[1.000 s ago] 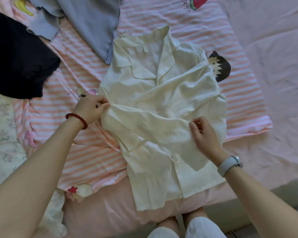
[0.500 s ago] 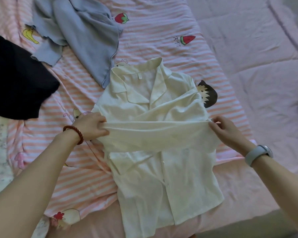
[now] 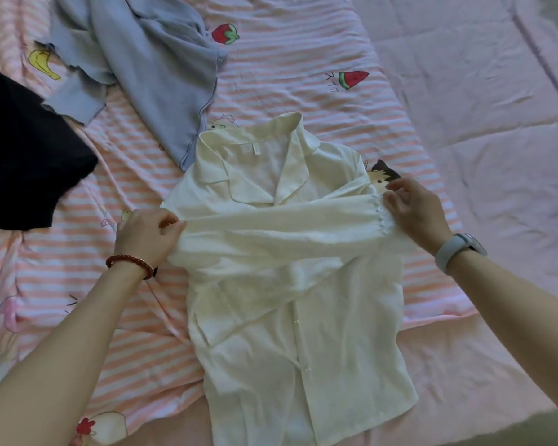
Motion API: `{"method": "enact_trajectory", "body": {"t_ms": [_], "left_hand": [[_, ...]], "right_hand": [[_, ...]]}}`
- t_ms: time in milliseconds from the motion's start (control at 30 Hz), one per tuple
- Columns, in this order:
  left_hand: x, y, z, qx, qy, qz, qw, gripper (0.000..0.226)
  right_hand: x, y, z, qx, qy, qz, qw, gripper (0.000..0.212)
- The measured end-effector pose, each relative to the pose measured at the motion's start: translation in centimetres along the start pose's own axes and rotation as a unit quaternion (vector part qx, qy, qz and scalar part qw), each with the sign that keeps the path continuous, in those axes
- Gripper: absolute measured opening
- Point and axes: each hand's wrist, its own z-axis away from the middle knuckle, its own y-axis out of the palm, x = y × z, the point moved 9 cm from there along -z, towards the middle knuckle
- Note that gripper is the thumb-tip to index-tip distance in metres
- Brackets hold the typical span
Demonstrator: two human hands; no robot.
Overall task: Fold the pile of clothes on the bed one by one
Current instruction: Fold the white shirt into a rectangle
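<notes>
At the left, the white shirt (image 3: 290, 317), laid face-up on the striped bed (image 3: 303, 59), was pinched at its shoulder fold by the left hand (image 3: 145, 235). Its sleeve (image 3: 271, 233) was stretched across the chest, the cuff gripped in the right hand's (image 3: 414, 210) curled fingers. Sleeve-folding seemed in hand; next, flattening was called for.

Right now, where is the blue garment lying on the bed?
In the head view the blue garment lies at the upper left on the striped blanket, between the black garment on its left and the white shirt's collar below it.
</notes>
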Motion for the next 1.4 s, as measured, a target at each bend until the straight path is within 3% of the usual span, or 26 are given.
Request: {"method": "enact_trajectory", "body": {"t_ms": [67,200,267,333,400,467,567,667,833,933,1033,1100,1167,1267,1400], "left_hand": [[0.7,1.1,-0.2,-0.014,-0.032,-0.019,0.999,0.018],[1.3,2.8,2.1,-0.066,-0.053,0.003,0.996,0.045],[-0.6,2.8,4.5,-0.145,0.026,-0.042,0.988,0.039],[-3.2,4.0,7.0,-0.173,0.135,-0.104,0.97,0.033],[-4.1,6.5,8.5,-0.126,0.188,-0.146,0.963,0.033],[-3.4,8.3,8.8,-0.06,0.175,-0.156,0.97,0.027],[-2.5,8.5,8.6,-0.029,0.175,-0.146,0.973,0.008],[-2.5,8.1,8.6,-0.002,0.21,-0.163,0.964,0.023],[-1.6,7.9,9.2,0.047,0.232,-0.196,0.952,0.024],[-1.7,7.6,9.0,0.039,0.233,-0.201,0.951,0.014],[-1.6,7.3,8.7,0.001,0.202,-0.207,0.957,0.022],[-2.1,7.0,8.9,-0.03,0.179,-0.219,0.959,0.019],[-3.7,6.9,9.8,-0.064,0.187,-0.201,0.959,0.013],[-7.8,8.6,11.7,-0.062,0.258,-0.148,0.953,0.029],[-10.0,11.7,12.4,-0.035,0.284,-0.112,0.952,0.037]], "right_hand": [[0.2,1.1,-1.8,0.012,-0.008,0.016,1.0,0.03],[-0.3,2.6,-2.2,0.005,-0.013,0.099,0.995,0.049],[0.8,3.6,-0.6,-0.018,-0.123,0.199,0.972,0.048],[1.5,5.7,1.4,0.014,-0.216,0.241,0.946,0.046],[1.4,7.8,2.9,0.072,-0.265,0.262,0.925,0.045],[0.3,9.3,3.7,0.133,-0.274,0.276,0.912,0.047],[-1.2,9.7,3.6,0.181,-0.25,0.304,0.901,0.054],[-1.3,9.2,3.2,0.191,-0.256,0.307,0.896,0.068],[-1.4,7.4,1.6,0.153,-0.256,0.305,0.904,0.033],[-1.3,7.0,0.9,0.13,-0.259,0.335,0.896,0.025],[-1.1,6.5,-0.1,0.099,-0.196,0.306,0.927,0.037],[-0.3,5.6,-0.5,0.053,-0.152,0.196,0.967,0.039],[0.2,5.1,-0.9,0.018,-0.128,0.108,0.986,0.036],[-2.2,4.6,-2.5,0.01,0.004,0.054,0.998,0.044],[-5.1,4.5,-2.7,0.076,0.191,-0.029,0.978,0.029]]}}
